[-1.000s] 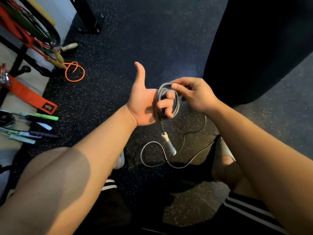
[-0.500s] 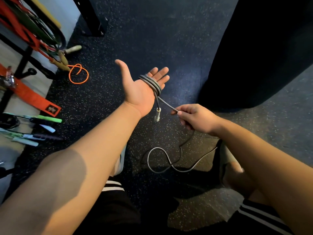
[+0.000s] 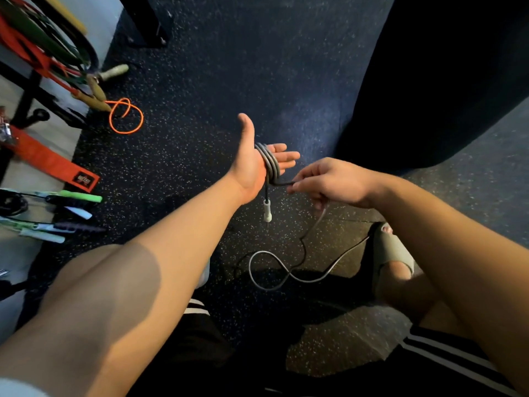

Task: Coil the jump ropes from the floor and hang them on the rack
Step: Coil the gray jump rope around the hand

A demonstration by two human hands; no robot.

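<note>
A grey jump rope (image 3: 270, 164) is wound in several turns around my left hand (image 3: 257, 164), which is held flat, palm up, fingers and thumb spread. One white handle (image 3: 267, 210) dangles below that palm. My right hand (image 3: 329, 183) pinches the rope just right of the coil. The loose tail (image 3: 286, 270) drops from my right hand and snakes over the dark speckled floor by my feet. An orange jump rope (image 3: 126, 116) with tan handles lies on the floor at the upper left, beside the rack (image 3: 25, 90).
The rack at the far left holds red, green and yellow bands (image 3: 43, 50). Green, white and purple handles (image 3: 71, 196) and a red strap (image 3: 51, 161) hang there. A large black bag or pad (image 3: 443, 81) fills the upper right. My sandalled foot (image 3: 392, 253) stands by the tail.
My right hand has risen from lower down to just beside the left palm, bringing the rope up against the coil. The tail on the floor has shifted slightly.
</note>
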